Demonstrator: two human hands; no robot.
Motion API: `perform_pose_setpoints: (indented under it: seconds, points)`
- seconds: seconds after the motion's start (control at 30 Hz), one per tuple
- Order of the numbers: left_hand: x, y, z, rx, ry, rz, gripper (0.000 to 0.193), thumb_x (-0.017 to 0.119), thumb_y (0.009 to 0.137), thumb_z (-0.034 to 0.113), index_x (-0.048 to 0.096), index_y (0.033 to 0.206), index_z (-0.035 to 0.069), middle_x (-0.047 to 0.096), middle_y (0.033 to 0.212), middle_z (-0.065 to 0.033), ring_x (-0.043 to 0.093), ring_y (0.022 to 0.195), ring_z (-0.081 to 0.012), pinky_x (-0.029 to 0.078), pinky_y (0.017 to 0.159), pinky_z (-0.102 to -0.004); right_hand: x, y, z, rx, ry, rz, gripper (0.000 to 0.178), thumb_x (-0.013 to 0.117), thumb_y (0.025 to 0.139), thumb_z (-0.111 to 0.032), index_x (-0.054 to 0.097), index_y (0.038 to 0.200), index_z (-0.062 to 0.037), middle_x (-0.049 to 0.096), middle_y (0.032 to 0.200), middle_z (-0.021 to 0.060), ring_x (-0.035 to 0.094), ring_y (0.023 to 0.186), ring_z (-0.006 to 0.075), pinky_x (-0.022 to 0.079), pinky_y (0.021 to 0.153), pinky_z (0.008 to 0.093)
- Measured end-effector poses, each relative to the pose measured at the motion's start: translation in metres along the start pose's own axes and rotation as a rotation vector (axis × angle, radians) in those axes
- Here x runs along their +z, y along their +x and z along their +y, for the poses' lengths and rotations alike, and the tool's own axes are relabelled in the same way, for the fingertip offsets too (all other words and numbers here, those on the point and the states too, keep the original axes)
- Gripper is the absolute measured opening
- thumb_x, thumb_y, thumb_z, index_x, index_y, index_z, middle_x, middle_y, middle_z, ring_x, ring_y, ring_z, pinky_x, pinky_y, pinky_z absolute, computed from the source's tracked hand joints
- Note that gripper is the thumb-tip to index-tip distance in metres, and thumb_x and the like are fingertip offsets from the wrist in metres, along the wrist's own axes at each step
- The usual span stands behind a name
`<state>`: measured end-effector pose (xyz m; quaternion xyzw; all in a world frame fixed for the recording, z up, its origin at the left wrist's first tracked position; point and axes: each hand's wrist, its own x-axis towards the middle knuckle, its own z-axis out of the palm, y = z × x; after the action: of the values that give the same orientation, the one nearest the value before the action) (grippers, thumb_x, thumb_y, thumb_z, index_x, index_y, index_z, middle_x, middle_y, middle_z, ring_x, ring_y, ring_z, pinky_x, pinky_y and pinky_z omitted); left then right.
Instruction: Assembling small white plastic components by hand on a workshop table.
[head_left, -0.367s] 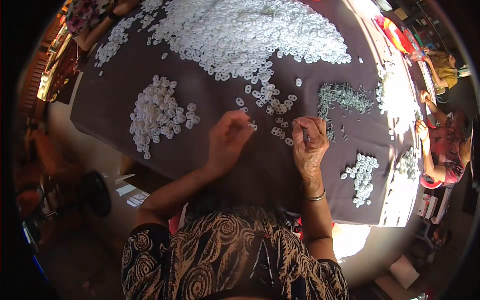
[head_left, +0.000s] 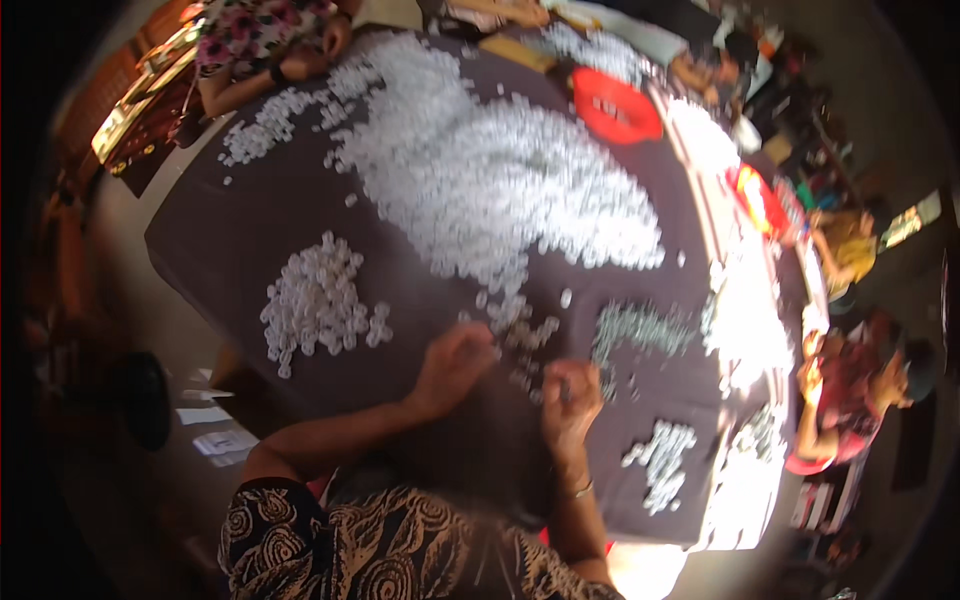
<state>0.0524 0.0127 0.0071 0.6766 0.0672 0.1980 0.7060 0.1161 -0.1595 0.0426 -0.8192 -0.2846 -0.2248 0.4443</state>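
Above the dark tablecloth, my left hand (head_left: 455, 370) is closed in a pinch, with a small white two-holed plastic piece (head_left: 496, 352) blurred at its fingertips. My right hand (head_left: 572, 402), a bangle at its wrist, is closed with the fingers curled in; what it holds, if anything, is too blurred to name. Just beyond and between both hands lie loose white two-holed pieces (head_left: 528, 335). Past my right hand spreads a heap of small grey pin-like bits (head_left: 645, 330). To the left of my left hand sits a pile of white pieces (head_left: 315, 305).
A large heap of white pieces (head_left: 500, 190) covers the table's middle. A smaller pile (head_left: 665, 465) lies right of my right hand. Farther off is a red dish (head_left: 615, 105). People sit along the far left and right edges, and strong sunlight whitens the right side (head_left: 745, 330).
The view has tilted upward, so the table and hands appear lower and the red dish shows. Both hands stay closed, at about the same place over the table.
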Motion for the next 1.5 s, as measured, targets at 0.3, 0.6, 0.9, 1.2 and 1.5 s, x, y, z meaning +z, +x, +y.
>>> perform_pose_setpoints:
  seconds: [0.3,0.6,0.9,1.2,1.5]
  points:
    - [0.001,-0.004,0.006,0.005,-0.118,0.018,0.016,0.063,0.083,0.0,0.056,0.097,0.003,0.056,0.085,0.0011,0.051,0.077,-0.0042,0.043,0.066,-0.0199,-0.001,-0.015,-0.004,0.075,-0.069,-0.005,0.016,0.066,0.072,0.006,0.061,0.08,-0.0065,0.061,0.079,0.0068,0.059,0.071,0.0237,0.048,0.064,0.0321]
    - [0.003,-0.001,-0.001,-0.057,-0.125,0.017,0.018,0.062,0.084,-0.001,0.054,0.1,0.003,0.056,0.089,0.001,0.052,0.082,-0.0047,0.045,0.071,-0.0203,0.001,-0.007,0.002,0.06,-0.071,0.018,0.019,0.067,0.069,0.006,0.06,0.079,-0.0087,0.061,0.078,0.0052,0.058,0.071,0.0236,0.048,0.063,0.0328]
    - [0.007,-0.004,-0.001,-0.044,-0.184,0.021,0.018,0.061,0.083,-0.003,0.054,0.099,0.003,0.055,0.091,0.0004,0.053,0.086,-0.0056,0.046,0.076,-0.0217,-0.003,-0.009,-0.003,0.053,-0.079,0.005,0.018,0.064,0.07,0.007,0.06,0.079,-0.0076,0.059,0.078,0.0054,0.058,0.072,0.0237,0.048,0.064,0.032]
    - [0.0,-0.01,0.005,-0.042,-0.04,0.023,0.015,0.062,0.083,0.0,0.054,0.095,0.003,0.055,0.089,-0.0008,0.052,0.08,-0.007,0.044,0.071,-0.0215,-0.004,-0.007,-0.001,0.063,-0.044,-0.012,0.015,0.069,0.071,0.003,0.062,0.08,-0.0073,0.063,0.081,0.008,0.059,0.074,0.0273,0.049,0.066,0.0351]
    - [-0.005,-0.013,0.004,-0.004,0.05,0.028,0.015,0.061,0.083,0.001,0.054,0.096,0.004,0.054,0.085,-0.0005,0.051,0.07,-0.006,0.043,0.061,-0.0209,-0.004,-0.016,-0.006,0.051,-0.009,0.003,0.018,0.067,0.068,0.003,0.062,0.081,-0.0089,0.06,0.081,0.0045,0.056,0.074,0.0255,0.046,0.067,0.0357]
